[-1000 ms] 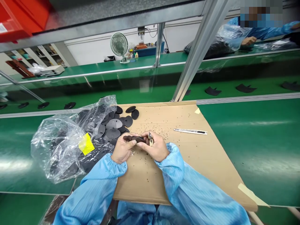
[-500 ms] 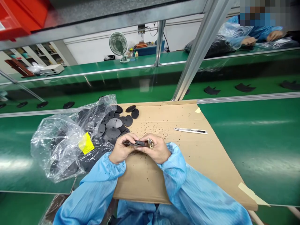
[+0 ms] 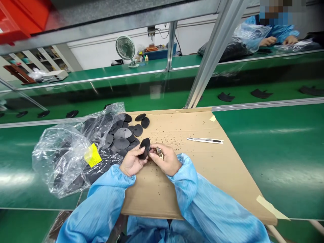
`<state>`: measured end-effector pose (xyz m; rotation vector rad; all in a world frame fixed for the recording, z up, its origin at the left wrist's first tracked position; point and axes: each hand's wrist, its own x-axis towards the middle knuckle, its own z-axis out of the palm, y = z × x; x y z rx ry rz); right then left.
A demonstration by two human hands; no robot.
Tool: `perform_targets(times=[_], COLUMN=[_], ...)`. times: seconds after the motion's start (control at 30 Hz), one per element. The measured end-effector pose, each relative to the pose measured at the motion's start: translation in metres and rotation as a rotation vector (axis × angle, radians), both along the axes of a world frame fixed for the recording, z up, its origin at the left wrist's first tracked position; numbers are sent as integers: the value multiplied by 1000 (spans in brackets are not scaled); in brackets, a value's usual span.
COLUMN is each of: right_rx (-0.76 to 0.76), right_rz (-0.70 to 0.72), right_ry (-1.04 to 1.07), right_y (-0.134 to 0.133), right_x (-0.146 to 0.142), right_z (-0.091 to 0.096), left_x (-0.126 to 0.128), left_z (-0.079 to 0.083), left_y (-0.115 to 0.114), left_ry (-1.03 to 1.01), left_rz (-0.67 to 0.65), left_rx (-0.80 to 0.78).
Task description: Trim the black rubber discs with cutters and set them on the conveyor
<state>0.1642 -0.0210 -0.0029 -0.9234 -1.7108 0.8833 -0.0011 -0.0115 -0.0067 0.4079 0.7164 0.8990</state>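
My left hand (image 3: pixel 133 162) grips a black oval plastic disc (image 3: pixel 145 148) by its edge, thumb on one face, with the disc tilted nearly upright. My right hand (image 3: pixel 165 160) is closed around a small shiny metal tool (image 3: pixel 159 153); most of it is hidden in the palm, so its kind is unclear. The fingertips of that hand are at the right side of the disc. Just left and beyond lies a pile of similar black discs (image 3: pixel 122 143), spilling from a clear plastic bag (image 3: pixel 63 148) with a yellow label (image 3: pixel 92 155).
Cardboard (image 3: pixel 202 179) covers the bench, sprinkled with tiny black bits. A white utility knife (image 3: pixel 205 140) lies on its right part. Behind, a green conveyor (image 3: pixel 152 98) carries black parts below a slanted metal post (image 3: pixel 215 50). Across it, a co-worker's hands (image 3: pixel 268 41) are beside a bag.
The disc, earlier held flat and edge-on between both hands, is now turned up to show its face. My left hand has opened outward around it; my right fingers have shifted to its side.
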Motion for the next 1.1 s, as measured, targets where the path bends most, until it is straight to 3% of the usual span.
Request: perform_targets(times=[0.1, 0.23, 0.43, 0.63, 0.8, 1.1], right_rx=[117, 209, 291, 278, 206, 297], right_rz=[-88, -106, -125, -123, -167, -103], right_ry=[-64, -105, -134, -149, -103, -146], right_y=[0, 2, 2, -1, -2, -7], right_x=[-1, -2, -3, -4, -9, -12], right_z=[-2, -4, -7, -6, -5, -2], left_x=[-2, -1, -1, 2, 4, 2], left_z=[1, 0, -4, -6, -6, -7], left_y=[0, 1, 0, -2, -3, -5], left_ry=[-11, -32, -9, 27, 15, 36], left_rz=[-33, -38, -67, -49, -4, -43], left_rx=[-61, -80, 28, 124, 110, 102])
